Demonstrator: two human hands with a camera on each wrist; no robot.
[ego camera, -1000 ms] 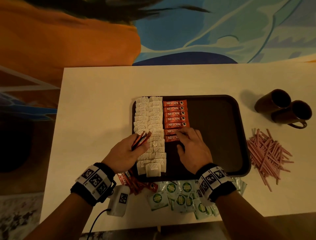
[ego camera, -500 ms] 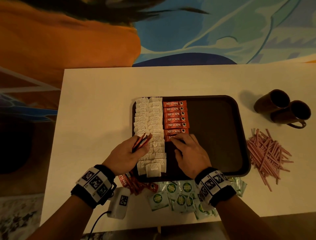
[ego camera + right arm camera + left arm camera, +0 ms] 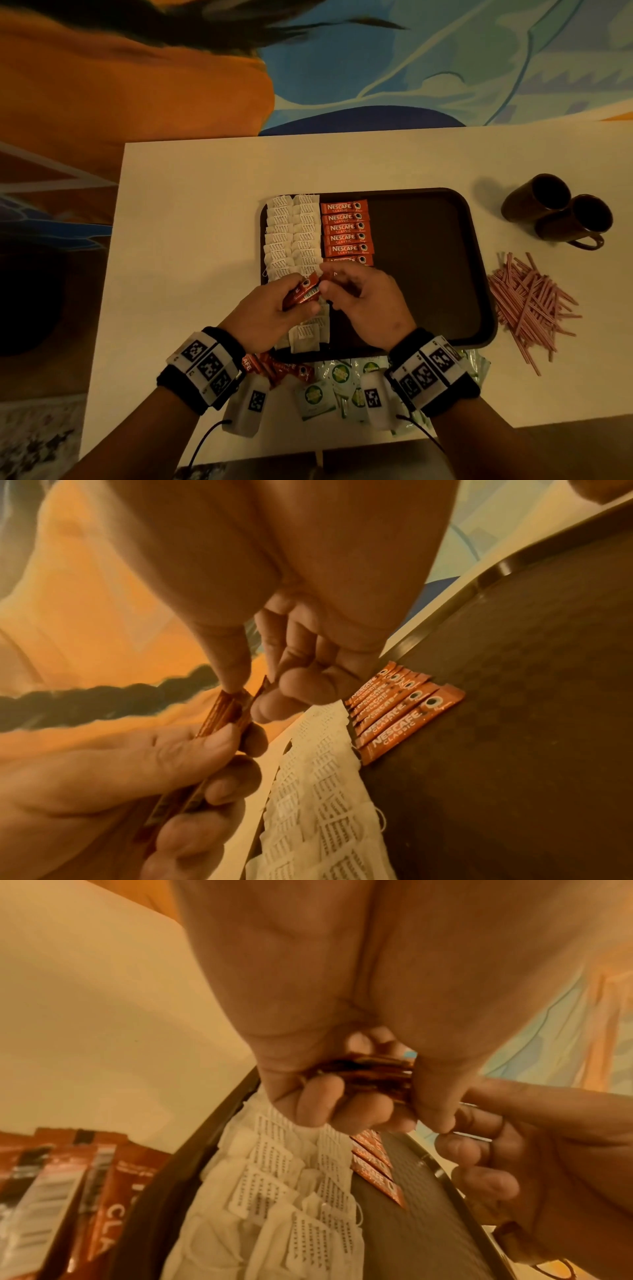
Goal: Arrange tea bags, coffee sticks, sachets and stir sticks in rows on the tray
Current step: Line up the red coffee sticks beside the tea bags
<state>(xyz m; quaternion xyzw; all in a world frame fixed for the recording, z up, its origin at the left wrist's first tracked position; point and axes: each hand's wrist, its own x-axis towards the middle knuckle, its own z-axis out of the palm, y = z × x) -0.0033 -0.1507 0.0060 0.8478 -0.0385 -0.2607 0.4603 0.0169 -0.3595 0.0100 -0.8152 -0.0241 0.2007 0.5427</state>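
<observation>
A dark brown tray (image 3: 428,240) carries two columns of white tea bags (image 3: 294,233) and, beside them, a column of red coffee sticks (image 3: 346,228). Over the tray's near left part, my left hand (image 3: 291,301) grips a small bundle of coffee sticks (image 3: 303,293). My right hand (image 3: 325,281) meets it, and its thumb and forefinger pinch the top end of a stick in that bundle (image 3: 240,696). The left wrist view shows my left fingers (image 3: 342,1112) curled round the bundle (image 3: 369,1074). The laid coffee column (image 3: 400,715) sits just beyond both hands.
Two dark mugs (image 3: 561,212) stand at the right rear of the table. A heap of pink stir sticks (image 3: 531,301) lies right of the tray. Green sachets (image 3: 329,383) and loose coffee sticks (image 3: 274,366) lie between the tray and the table's near edge.
My right hand has lifted off the coffee column on the tray and moved left to the bundle. My left hand has tilted the bundle toward it.
</observation>
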